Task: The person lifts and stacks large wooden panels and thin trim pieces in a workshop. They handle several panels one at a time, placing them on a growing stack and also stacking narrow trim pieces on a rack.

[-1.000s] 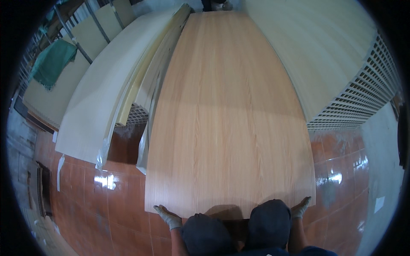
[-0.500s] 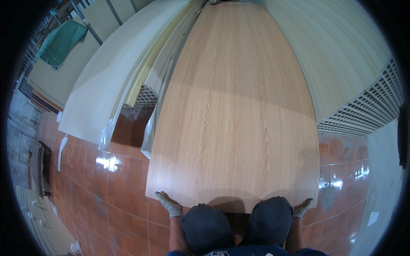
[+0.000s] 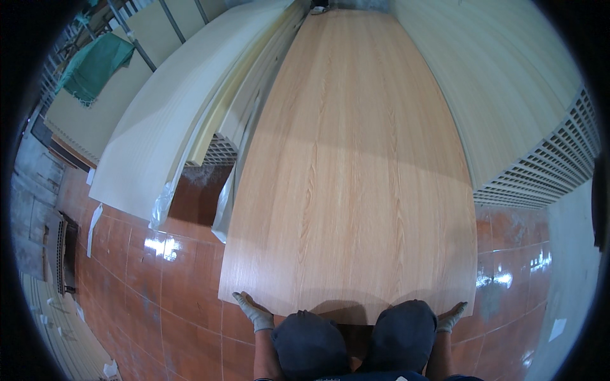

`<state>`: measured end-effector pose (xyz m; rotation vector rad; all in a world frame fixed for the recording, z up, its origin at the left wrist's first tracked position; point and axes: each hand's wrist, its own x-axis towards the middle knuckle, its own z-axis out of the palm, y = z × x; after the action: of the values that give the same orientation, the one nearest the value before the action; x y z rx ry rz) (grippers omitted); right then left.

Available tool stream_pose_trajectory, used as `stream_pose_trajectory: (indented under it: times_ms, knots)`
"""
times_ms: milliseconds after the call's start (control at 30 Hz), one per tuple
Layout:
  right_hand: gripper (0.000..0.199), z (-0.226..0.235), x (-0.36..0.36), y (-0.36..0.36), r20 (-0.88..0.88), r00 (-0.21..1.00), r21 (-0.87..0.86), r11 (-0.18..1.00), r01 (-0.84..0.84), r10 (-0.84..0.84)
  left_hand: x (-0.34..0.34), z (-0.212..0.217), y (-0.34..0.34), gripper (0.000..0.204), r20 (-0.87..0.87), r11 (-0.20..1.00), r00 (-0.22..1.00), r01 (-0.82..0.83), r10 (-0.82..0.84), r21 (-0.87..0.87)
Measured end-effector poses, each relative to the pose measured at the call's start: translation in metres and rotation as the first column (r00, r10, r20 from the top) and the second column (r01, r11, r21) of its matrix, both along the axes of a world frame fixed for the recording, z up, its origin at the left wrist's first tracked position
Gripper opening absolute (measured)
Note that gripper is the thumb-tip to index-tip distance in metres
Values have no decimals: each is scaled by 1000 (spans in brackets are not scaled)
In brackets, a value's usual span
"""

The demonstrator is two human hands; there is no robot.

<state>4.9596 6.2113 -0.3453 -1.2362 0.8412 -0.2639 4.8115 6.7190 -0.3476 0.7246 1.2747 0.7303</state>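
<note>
A long wood-grain panel (image 3: 356,178) stretches away from me, its near edge just before my knees. At the near left corner my left hand (image 3: 255,311), in a light glove, grips the edge with the thumb on top and the fingers hidden underneath. My right hand (image 3: 451,317), gloved too, holds the near right corner the same way, thumb on the upper face. Both arms hang outside my knees.
Pale hollow-core panels (image 3: 508,108) are stacked along the right. To the left lies another stack of pale panels (image 3: 184,95) with plastic film (image 3: 162,204) at its end. A green cloth (image 3: 95,66) hangs farther left. The red tiled floor (image 3: 184,273) is shiny.
The view has shifted slightly, so the panel and stacks sit a little lower in the picture. Both hands keep their hold on the panel's corners.
</note>
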Motion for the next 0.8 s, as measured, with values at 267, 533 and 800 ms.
stream_pose_trajectory:
  times_ms: [267,533,800]
  knots:
    - [90,-5,-2,-5,-28,1000,-3,1000,-11,11,-5,-9,2,110,-23,999,1000,10,-10,30]
    - [90,-2,1,1,42,999,-18,999,31,-30,-5,-8,8,118,56,999,998,-3,5,-39]
    - [85,12,17,12,31,999,76,997,22,-24,24,20,7,115,80,1000,996,24,-25,9]
